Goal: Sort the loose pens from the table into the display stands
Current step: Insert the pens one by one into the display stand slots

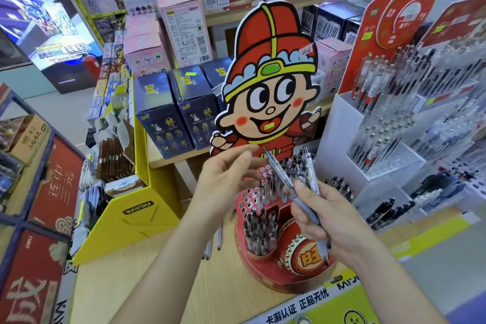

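Note:
My right hand (331,221) grips a small bunch of clear pens (297,192), tips pointing up and away over the red cartoon display stand (265,268). That stand's perforated tiers hold several upright pens (260,234). My left hand (226,179) hovers open just left of the held pens, fingers relaxed and reaching toward their tips. Two or three loose pens (213,244) lie on the wooden table (163,279), partly hidden behind my left forearm.
A big cartoon-boy cutout (268,79) rises behind the stand. White tiered pen racks (389,144) fill the right side. A yellow cardboard display (131,216) stands at the left, with dark blue boxes (173,110) on a shelf behind.

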Motion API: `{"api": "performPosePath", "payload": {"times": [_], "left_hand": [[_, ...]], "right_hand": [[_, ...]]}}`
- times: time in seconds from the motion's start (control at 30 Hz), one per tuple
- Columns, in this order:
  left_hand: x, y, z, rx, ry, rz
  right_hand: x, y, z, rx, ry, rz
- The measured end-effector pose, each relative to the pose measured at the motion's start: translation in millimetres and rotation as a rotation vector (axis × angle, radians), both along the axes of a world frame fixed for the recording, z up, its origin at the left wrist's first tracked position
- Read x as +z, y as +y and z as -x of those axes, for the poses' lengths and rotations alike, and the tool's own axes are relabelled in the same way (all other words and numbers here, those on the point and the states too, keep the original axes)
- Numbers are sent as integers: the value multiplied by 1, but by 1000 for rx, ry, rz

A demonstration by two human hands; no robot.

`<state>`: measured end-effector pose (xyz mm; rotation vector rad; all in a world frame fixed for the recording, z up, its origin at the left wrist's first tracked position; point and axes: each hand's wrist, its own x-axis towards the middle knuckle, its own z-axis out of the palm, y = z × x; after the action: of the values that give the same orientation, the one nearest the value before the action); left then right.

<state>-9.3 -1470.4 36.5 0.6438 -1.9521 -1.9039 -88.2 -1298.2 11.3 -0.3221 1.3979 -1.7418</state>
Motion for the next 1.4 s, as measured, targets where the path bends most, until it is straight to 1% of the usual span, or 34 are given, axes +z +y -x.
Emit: {"api": "performPosePath", "payload": {"times": [0.1,0.2,0.3,0.37,0.4,0.5,0.57,0.63,0.7,0.77,0.83,0.9,1.03,1.2,1.3,1.4], "left_hand": [[8,8,3,-64,40,-115],[5,8,4,-2,56,-235],[2,9,4,35,88,-252],[1,9,3,56,113,-218],[1,10,3,73,118,-199],[6,7,1,141,120,-158],[13,-3,-4,210,156,-108],[21,-20,-11,306,192,4],[20,-33,-16,344,177,143],[6,-35,-18,302,88,243],[-16,-31,-16,272,-8,309],[-38,-27,-14,277,-53,397],[-60,-25,-11,270,-70,468],[-71,-24,-9,196,-87,547],[-71,-19,-10,132,-65,551],[-67,-19,-8,110,-46,546]], "right_hand": [[2,-4,-2,52,-7,19],[5,-5,-3,86,0,12],[6,-3,-3,111,-70,19],[7,-1,-2,136,-117,39],[8,1,-2,155,-106,36],[9,5,2,178,26,-34],[8,7,8,154,69,-77],[6,9,15,68,29,-51],[4,13,22,-49,-68,26],[2,15,26,-133,-112,69],[1,13,26,-168,-114,84],[0,10,22,-187,-104,86],[-1,9,15,-193,-93,87],[0,10,13,-179,-10,0],[-3,11,16,-192,-71,-7],[-6,11,19,-149,-123,29]]}}
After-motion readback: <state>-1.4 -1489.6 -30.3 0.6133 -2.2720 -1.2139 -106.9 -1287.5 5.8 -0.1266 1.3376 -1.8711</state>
